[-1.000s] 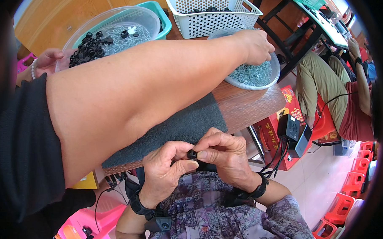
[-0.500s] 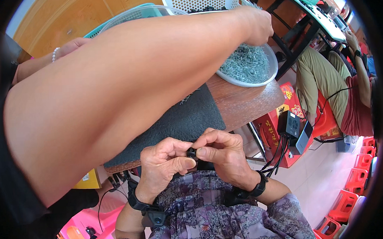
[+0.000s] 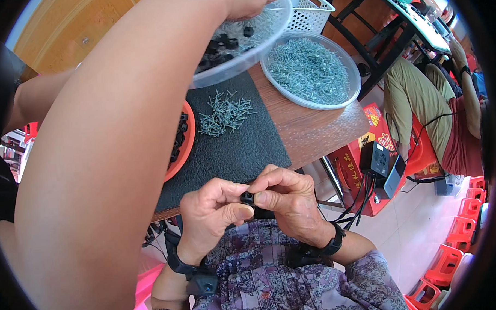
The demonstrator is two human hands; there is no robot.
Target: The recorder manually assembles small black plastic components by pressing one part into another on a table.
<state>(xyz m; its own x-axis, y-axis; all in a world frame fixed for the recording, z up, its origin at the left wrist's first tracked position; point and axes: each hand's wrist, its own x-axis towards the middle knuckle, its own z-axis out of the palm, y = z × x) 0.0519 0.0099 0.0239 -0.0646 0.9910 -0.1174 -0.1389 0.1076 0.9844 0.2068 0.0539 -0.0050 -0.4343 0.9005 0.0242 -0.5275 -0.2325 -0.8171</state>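
In front of my chest, a small black plastic part [image 3: 247,198] is pinched between both hands. My left hand [image 3: 213,217] grips it with thumb and forefinger from one side. My right hand [image 3: 291,207] closes thumb and fingertips on its other side. Just beyond my hands lies a dark mat [image 3: 248,149] with a loose pile of screws [image 3: 225,114] on it. An orange bowl [image 3: 190,136] of black parts stands on the mat's left, partly covered by another person's arm [image 3: 105,143].
That person's hand [image 3: 248,3] is at a clear tub [image 3: 245,61] of black parts above the mat's far end. Behind the mat stand a round tub [image 3: 295,103] full of screws and a white basket [image 3: 314,13]. Red stools [image 3: 444,265] line the floor at right.
The other person's arm has swung left and back, uncovering the screw pile and orange bowl. The clear tub has come forward over the mat. My hands keep their grip almost unmoved.
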